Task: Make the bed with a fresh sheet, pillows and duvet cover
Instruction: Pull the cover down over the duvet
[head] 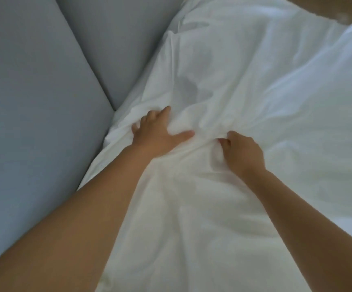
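Observation:
A white duvet in its cover [244,85] lies rumpled across the right and middle of the view. My left hand [160,131] rests flat on it near its left edge, fingers spread and pressing into the cloth, with the fingertips partly sunk in a fold. My right hand [242,152] is just to the right, fingers curled and pinching a ridge of the white fabric. A raised crease runs between the two hands. Both bare forearms reach in from the bottom of the frame.
Grey upholstered panels [33,91] with a dark seam between them fill the left side, right against the duvet's edge. A blurred strip of brown surface [329,7] shows at the top right corner.

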The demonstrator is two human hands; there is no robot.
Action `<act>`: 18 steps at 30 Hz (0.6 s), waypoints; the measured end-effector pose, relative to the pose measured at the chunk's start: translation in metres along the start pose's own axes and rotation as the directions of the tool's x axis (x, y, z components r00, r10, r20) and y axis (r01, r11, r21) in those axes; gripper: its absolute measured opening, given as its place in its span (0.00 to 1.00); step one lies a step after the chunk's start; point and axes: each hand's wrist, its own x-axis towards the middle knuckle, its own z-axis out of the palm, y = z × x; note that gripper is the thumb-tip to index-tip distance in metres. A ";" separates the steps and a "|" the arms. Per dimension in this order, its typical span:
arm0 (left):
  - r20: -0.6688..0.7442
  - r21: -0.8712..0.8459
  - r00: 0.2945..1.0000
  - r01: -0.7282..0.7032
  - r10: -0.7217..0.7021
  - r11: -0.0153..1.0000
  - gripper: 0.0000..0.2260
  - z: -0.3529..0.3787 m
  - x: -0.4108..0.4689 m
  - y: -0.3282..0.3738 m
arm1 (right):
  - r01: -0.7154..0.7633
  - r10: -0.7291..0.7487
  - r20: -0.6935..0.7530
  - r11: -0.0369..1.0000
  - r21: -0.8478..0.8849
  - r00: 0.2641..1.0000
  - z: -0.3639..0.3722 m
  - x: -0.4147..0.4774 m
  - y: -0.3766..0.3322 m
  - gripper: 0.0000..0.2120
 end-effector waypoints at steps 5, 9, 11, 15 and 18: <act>0.129 -0.077 0.979 0.171 -0.160 0.982 0.43 -0.003 0.027 0.017 | -0.302 0.381 -0.260 0.906 0.295 0.887 -0.038 -0.024 0.054 0.14; 0.094 0.043 0.962 0.252 -0.255 0.967 0.47 0.008 0.029 0.017 | -0.418 0.417 0.043 0.896 0.148 0.908 -0.025 -0.016 0.036 0.07; 0.023 0.042 0.987 0.155 -0.156 0.987 0.36 0.006 0.027 0.020 | -0.269 0.295 -0.103 0.941 0.207 0.950 -0.029 -0.008 0.022 0.15; -0.292 -0.362 0.955 -0.061 -0.050 0.930 0.17 -0.045 0.020 0.018 | 0.137 -0.024 -0.273 0.904 0.404 0.962 -0.036 0.002 -0.026 0.34; -0.474 -0.345 0.873 -0.067 -0.112 0.936 0.15 -0.092 0.019 -0.013 | 0.159 -0.113 -0.131 0.889 0.430 0.985 -0.017 0.030 -0.076 0.41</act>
